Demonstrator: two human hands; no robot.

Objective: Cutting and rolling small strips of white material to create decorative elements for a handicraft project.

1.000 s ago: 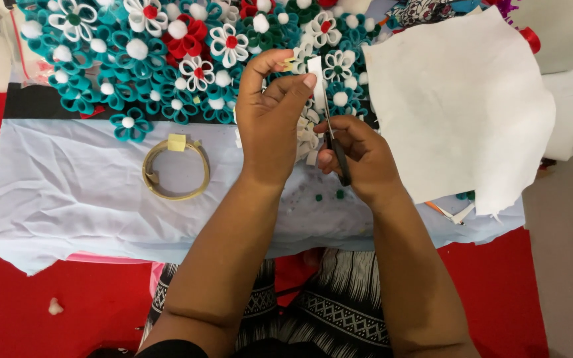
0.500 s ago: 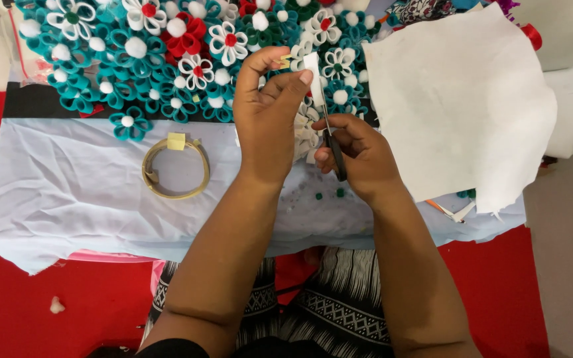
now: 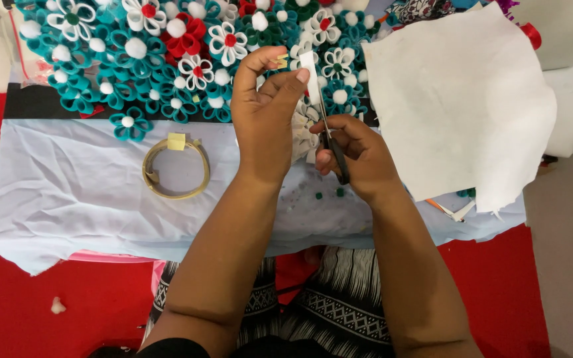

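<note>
My left hand (image 3: 266, 113) pinches a small white strip (image 3: 309, 74) of felt or paper, held upright between thumb and fingers. My right hand (image 3: 356, 156) grips dark-handled scissors (image 3: 333, 142), whose blades point up along the strip's right edge. Both hands hover over a low surface covered with pale blue-white cloth (image 3: 74, 192). Several cut white pieces (image 3: 303, 126) lie bunched just under my left hand. Behind the hands spreads a mass of teal, white and red fabric flowers (image 3: 160, 59).
A ring of yellowish tape (image 3: 176, 168) lies on the cloth to the left. A large white sheet (image 3: 459, 106) covers the right side, with another white piece (image 3: 568, 109) beyond it. Red floor covering (image 3: 48, 311) surrounds the surface. Small green scraps (image 3: 329, 193) dot the cloth.
The hands have stayed in nearly the same place. The scissors have shifted slightly along the white strip.
</note>
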